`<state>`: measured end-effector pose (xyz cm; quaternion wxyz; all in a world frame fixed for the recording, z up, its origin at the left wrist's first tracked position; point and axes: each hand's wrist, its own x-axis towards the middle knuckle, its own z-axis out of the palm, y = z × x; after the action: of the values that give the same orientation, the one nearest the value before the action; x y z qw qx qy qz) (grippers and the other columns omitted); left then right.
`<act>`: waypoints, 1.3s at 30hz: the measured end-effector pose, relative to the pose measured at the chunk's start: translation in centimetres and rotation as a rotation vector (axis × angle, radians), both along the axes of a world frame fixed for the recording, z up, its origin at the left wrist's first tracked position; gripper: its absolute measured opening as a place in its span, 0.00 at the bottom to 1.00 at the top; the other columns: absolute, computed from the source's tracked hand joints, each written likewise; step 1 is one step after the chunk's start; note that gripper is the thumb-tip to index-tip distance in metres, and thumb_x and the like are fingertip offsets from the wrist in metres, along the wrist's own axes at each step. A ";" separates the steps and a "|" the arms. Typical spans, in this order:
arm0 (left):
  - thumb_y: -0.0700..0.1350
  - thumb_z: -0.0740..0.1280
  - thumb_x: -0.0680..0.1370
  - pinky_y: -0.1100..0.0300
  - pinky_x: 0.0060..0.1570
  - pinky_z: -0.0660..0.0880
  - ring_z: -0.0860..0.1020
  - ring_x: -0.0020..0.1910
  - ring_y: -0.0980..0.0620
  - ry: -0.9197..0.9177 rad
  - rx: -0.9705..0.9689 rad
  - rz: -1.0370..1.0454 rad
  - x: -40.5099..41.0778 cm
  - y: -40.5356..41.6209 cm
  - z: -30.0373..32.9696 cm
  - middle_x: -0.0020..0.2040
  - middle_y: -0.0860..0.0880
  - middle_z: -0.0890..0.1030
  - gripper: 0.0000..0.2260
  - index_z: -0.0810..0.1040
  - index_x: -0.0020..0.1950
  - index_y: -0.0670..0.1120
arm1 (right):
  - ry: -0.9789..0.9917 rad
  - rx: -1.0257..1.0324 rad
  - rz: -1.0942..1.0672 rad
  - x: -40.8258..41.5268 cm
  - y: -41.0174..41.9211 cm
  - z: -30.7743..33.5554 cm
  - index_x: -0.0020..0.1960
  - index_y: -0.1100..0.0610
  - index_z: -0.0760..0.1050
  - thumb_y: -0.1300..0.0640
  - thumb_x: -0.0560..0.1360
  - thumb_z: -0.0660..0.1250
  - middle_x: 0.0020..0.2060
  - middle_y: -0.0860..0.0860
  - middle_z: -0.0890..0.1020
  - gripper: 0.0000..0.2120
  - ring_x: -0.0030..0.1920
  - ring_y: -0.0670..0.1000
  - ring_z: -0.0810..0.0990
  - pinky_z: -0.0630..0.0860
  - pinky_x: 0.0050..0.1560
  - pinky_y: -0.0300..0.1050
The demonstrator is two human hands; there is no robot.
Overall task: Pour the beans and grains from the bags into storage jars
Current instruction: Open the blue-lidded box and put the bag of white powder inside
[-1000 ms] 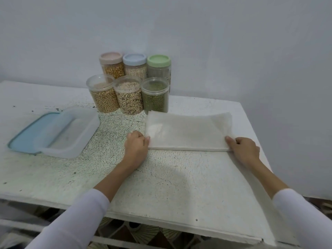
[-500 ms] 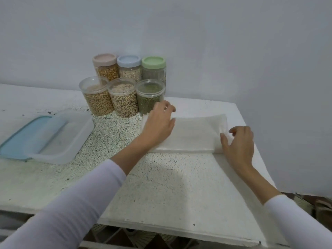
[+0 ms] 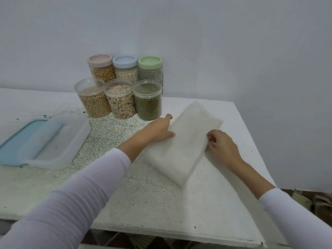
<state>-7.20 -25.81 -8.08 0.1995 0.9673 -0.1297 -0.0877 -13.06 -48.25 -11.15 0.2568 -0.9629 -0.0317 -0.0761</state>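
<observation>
Beans and grains are sitting in six jars at the back of the white table (image 3: pixel 161 209), close to the wall. Three jars in front have no lids: a soybean jar (image 3: pixel 93 99), a spotted bean jar (image 3: pixel 121 101) and a green bean jar (image 3: pixel 148 101). Three jars behind are wearing lids: a pink-lid jar (image 3: pixel 100 67), a blue-lid jar (image 3: pixel 125 68) and a green-lid jar (image 3: pixel 150 68). So the pouring looks mostly done, I think.

A folded empty bag (image 3: pixel 181 141) is lying at a slant on the table, just in front of the green bean jar. The left hand (image 3: pixel 158 129) is pressing on the bag's left edge, with one finger pointing toward that jar. The right hand (image 3: pixel 220 144) is pinching the bag's right edge with curled fingers. The hands are apart, one on each side of the bag.

What could go wrong? The left hand is working very near the open green bean jar. If it is pushing the bag further back, it could bump the jar and tip it, and beans could be spilling all over. The bag looks thin and slippery, so the fold may be popping open if a hand lets go. A clear plastic box (image 3: pixel 53 141) is resting on a blue lid (image 3: pixel 16 141) at the left, well apart from the hands.
</observation>
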 end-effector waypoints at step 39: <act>0.50 0.61 0.81 0.67 0.47 0.73 0.78 0.41 0.57 0.136 -0.693 0.102 -5.5 0.2 -2.8 0.44 0.53 0.80 0.09 0.77 0.45 0.50 | 0.179 0.459 -0.116 1.0 -0.6 -0.6 0.31 0.57 0.59 0.45 0.79 0.60 0.29 0.52 0.66 0.23 0.31 0.50 0.63 0.59 0.33 0.44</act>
<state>-12.70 -25.64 -10.92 0.5282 0.8393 -0.0896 -0.0928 -12.04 -48.81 -11.80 0.4657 -0.8825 0.0647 -0.0105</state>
